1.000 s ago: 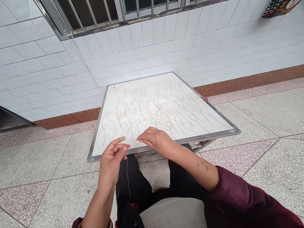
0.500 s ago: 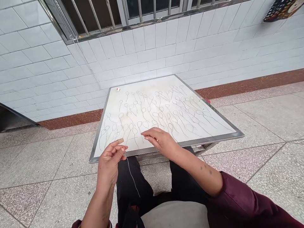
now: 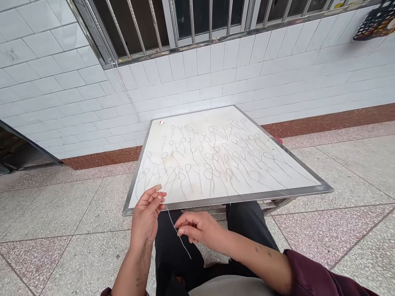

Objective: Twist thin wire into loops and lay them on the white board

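Note:
My left hand (image 3: 148,211) is pinched on a thin white string (image 3: 182,241) at the table's near left edge. A tan band wraps one of its fingertips. The string hangs down over my dark trousers. Just beside it, below the table edge, my right hand (image 3: 197,228) has thumb and forefinger bent close together at the string; whether they grip it is too small to tell. On the white table (image 3: 182,117) with a metal rim lie several thin looped strings (image 3: 230,172) with trailing tails, some hanging over the front rim.
Behind the table is a white tiled wall (image 3: 173,94) with a barred window (image 3: 191,24). A small white and red object (image 3: 161,123) sits at the table's back left corner. A patterned cloth (image 3: 375,22) hangs at upper right.
My right hand has moved down and left from above the table's front edge to beside the hanging string. My left hand keeps its pinch. The view has shifted slightly.

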A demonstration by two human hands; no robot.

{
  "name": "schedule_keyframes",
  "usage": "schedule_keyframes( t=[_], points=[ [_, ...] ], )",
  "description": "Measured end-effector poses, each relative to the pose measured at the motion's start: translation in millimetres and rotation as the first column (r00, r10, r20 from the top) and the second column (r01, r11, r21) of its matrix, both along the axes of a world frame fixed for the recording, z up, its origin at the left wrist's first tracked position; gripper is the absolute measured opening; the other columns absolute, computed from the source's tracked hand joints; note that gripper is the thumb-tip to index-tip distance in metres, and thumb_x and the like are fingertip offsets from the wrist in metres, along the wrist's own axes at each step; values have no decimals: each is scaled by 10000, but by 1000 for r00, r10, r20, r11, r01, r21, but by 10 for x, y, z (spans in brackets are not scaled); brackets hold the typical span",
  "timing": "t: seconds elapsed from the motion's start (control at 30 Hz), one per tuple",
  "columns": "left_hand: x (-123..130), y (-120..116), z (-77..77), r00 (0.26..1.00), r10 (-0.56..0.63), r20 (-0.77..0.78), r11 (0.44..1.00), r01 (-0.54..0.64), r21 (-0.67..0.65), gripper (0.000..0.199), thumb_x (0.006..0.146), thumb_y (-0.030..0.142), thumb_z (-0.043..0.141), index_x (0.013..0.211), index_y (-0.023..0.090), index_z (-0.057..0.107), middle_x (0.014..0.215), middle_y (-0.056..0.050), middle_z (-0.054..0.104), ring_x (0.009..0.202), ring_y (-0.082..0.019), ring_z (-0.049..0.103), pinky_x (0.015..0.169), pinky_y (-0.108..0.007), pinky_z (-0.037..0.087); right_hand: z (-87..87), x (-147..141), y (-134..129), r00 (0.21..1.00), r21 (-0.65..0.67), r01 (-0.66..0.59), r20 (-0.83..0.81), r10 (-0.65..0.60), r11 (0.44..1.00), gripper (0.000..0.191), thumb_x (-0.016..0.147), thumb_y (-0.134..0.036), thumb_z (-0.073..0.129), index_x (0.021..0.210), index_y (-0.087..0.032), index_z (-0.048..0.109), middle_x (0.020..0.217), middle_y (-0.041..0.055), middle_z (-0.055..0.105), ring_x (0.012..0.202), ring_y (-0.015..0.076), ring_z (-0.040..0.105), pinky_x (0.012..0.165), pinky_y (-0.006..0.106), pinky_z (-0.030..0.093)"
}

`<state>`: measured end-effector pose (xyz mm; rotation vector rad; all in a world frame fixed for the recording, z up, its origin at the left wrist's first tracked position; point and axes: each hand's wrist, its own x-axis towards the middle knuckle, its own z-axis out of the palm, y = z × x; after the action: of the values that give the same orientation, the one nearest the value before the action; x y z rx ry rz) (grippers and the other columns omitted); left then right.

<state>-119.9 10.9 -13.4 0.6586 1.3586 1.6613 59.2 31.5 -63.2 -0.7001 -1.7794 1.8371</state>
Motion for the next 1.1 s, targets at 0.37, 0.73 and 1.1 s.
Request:
schedule_keyframes(
  t=[0.37, 0.73, 1.1],
  points=[
    [-51, 30, -88, 1000, 21, -7, 1000, -21, -15, 420, 587, 304, 885, 959, 167, 745, 857, -55, 706, 808, -157, 628, 646, -236, 481, -58, -122, 34, 999, -205, -32, -12, 30, 978, 218, 806, -375, 692, 876, -170, 670, 731, -9, 678, 522, 69, 551, 432, 163, 382],
    [23, -44, -76, 998, -8, -69, 1000, 8, -8, 406, 647, 317, 866, 1010, 188, 740, 852, -29, 701, 798, -133, 607, 668, -220, 471, -123, -143, -41, 998, -198, 47, 52, -37, 979, 123, 783, -279, 668, 839, -171, 651, 695, -20, 648, 504, 63, 508, 411, 153, 335],
    [-114, -196, -150, 909, 278, -309, 960, -249, 130, 390, 783, 363, 758, 1136, 216, 682, 1212, -72, 670, 1157, -211, 580, 937, -317, 460, 39, 82, 0, 993, -226, 29, -103, -53, 974, 289, 839, -442, 688, 912, -163, 677, 743, 8, 646, 582, 74, 479, 490, 188, 303]
  ],
)
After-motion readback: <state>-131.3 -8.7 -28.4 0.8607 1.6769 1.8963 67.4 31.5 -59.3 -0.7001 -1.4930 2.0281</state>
